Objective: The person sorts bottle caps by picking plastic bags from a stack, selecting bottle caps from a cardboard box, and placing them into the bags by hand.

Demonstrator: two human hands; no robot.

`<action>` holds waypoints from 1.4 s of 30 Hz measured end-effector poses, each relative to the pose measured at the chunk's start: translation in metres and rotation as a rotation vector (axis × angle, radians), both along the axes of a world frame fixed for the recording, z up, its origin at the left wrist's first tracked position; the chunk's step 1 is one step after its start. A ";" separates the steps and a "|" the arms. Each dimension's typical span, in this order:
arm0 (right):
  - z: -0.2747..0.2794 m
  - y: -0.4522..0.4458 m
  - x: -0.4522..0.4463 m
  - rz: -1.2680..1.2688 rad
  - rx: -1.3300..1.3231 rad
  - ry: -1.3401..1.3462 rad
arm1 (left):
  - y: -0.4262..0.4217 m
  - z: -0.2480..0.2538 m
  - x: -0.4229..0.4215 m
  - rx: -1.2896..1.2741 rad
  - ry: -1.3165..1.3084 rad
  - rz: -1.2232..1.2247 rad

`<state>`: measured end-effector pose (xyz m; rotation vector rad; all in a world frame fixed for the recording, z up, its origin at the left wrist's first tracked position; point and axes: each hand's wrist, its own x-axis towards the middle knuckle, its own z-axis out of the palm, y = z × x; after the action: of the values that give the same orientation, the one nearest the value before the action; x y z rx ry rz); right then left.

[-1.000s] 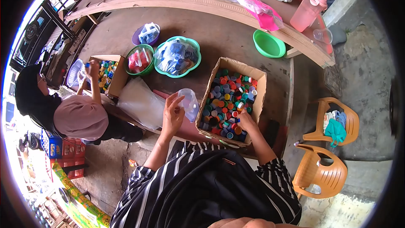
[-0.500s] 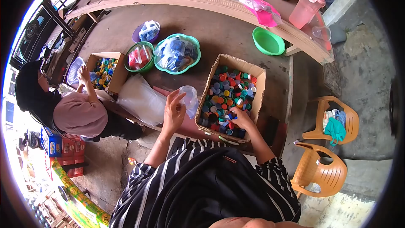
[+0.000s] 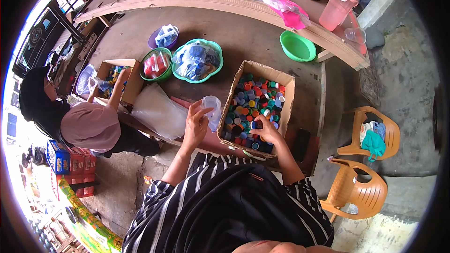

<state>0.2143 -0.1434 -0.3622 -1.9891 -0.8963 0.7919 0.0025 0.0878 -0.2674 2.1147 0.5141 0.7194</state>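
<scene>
**Left hand (image 3: 193, 125) on a clear plastic bag (image 3: 213, 113), right hand (image 3: 270, 132) among bottle caps (image 3: 251, 96)**

We see the left hand half open, its thumb and fingers loosely curled on the bag, just beside the cardboard box (image 3: 271, 74). The mixed-colour caps lie heaped inside that box. Over its near part, the right hand is partly closed, thumb and forefinger about a dark blue cap (image 3: 256, 125); we cannot tell whether it is pinched. Left of the bag, we find flat clear plastic (image 3: 157, 112) on the table. Beyond sits a turquoise bowl (image 3: 198, 81) of bagged blue caps. A co-worker (image 3: 91, 124) reaches into a second carton (image 3: 134, 83).
</scene>
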 end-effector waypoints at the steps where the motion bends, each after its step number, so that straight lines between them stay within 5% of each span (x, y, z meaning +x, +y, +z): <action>1: 0.001 0.002 -0.002 0.004 0.024 0.010 | 0.000 -0.002 0.001 0.035 0.006 -0.018; 5: 0.046 0.017 -0.022 0.015 0.103 0.248 | -0.021 -0.002 0.012 0.001 0.013 -0.102; 9: 0.042 0.028 -0.033 0.035 0.200 0.526 | -0.041 -0.003 0.021 -0.021 0.096 -0.266; 13: 0.030 0.031 -0.038 0.104 0.107 0.451 | -0.049 -0.016 0.028 0.042 0.121 -0.331; 17: 0.027 0.026 -0.040 0.099 0.213 0.680 | -0.046 -0.024 0.032 0.055 0.151 -0.352; 24: 0.034 0.018 -0.028 -0.009 0.204 0.555 | -0.040 -0.023 0.038 0.167 0.096 -0.370; 29: 0.048 0.016 -0.007 -0.148 0.170 0.296 | -0.041 -0.011 0.038 -0.001 0.121 -0.298; 35: 0.066 0.055 -0.016 -0.376 0.471 0.179 | -0.037 0.003 0.041 -0.043 0.088 -0.144; 37: 0.084 0.078 -0.035 -0.343 0.785 0.266 | -0.034 0.008 0.042 -0.045 0.087 -0.132; 42: 0.098 0.101 -0.052 -0.054 0.539 -0.170 | -0.031 0.013 0.039 -0.079 0.060 -0.040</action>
<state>0.1619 -0.0426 -0.2641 -1.6057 -1.0226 0.3040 0.0419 0.0565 -0.2539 2.0723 0.5228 0.6050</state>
